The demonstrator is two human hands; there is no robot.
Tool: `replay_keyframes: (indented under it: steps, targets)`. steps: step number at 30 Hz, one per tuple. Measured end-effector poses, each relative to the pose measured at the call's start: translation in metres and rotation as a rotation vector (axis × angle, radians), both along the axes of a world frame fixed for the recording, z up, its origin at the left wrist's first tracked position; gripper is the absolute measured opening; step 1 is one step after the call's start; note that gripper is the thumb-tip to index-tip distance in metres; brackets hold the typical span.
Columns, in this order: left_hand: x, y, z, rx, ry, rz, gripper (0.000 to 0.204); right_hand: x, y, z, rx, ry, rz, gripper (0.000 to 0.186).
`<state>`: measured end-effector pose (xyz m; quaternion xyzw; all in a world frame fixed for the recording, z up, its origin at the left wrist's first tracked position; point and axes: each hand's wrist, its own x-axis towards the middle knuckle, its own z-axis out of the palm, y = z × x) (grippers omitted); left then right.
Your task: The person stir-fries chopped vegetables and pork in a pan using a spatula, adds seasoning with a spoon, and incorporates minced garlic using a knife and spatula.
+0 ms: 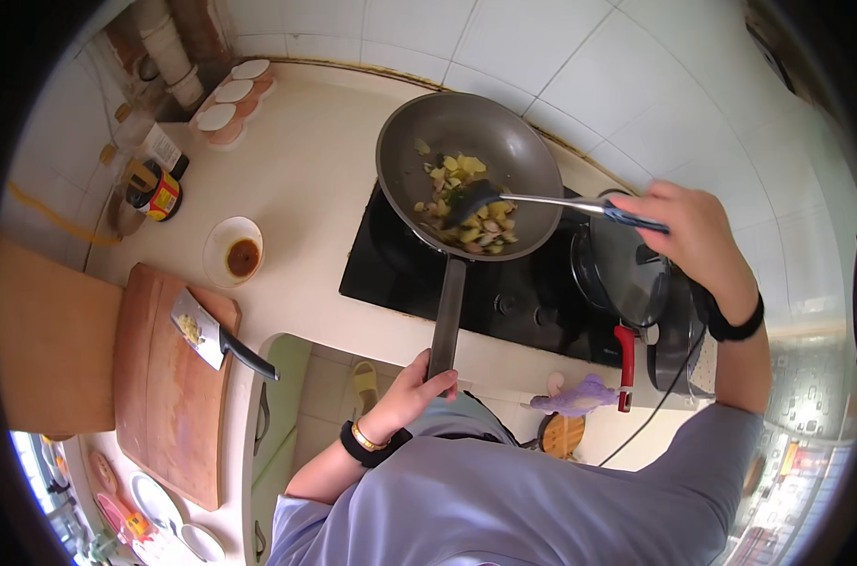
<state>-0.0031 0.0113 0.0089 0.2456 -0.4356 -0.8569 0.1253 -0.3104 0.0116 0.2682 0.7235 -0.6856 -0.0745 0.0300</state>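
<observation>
Presently the left hand [411,389] is gripping the pan [468,170] handle over the black cooktop [504,292] while the right hand [695,236] is clasping the spatula [504,200], stirring diced food [462,203]; tilting risks pieces spilling over the rim.

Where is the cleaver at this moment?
In the head view, the cleaver lies at the person's left on the wooden cutting board, its black handle overhanging the board's right edge, just below the small bowl of brown sauce.
</observation>
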Motion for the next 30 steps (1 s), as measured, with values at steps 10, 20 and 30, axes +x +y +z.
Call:
replay_keyframes:
  steps: [10,20,30]
  targets:
    - [-0.003,0.001,0.003,0.017,-0.033,0.004,0.02,-0.002,0.089,0.014,-0.016,-0.154,-0.242,0.039]
    - [-0.001,0.001,0.006,0.0,-0.034,0.008,0.015,-0.047,0.055,-0.068,-0.252,-0.53,-0.471,0.033]
    - [-0.001,0.001,0.006,-0.019,-0.045,0.014,0.015,-0.109,0.014,-0.064,0.299,-0.866,-0.967,0.03]
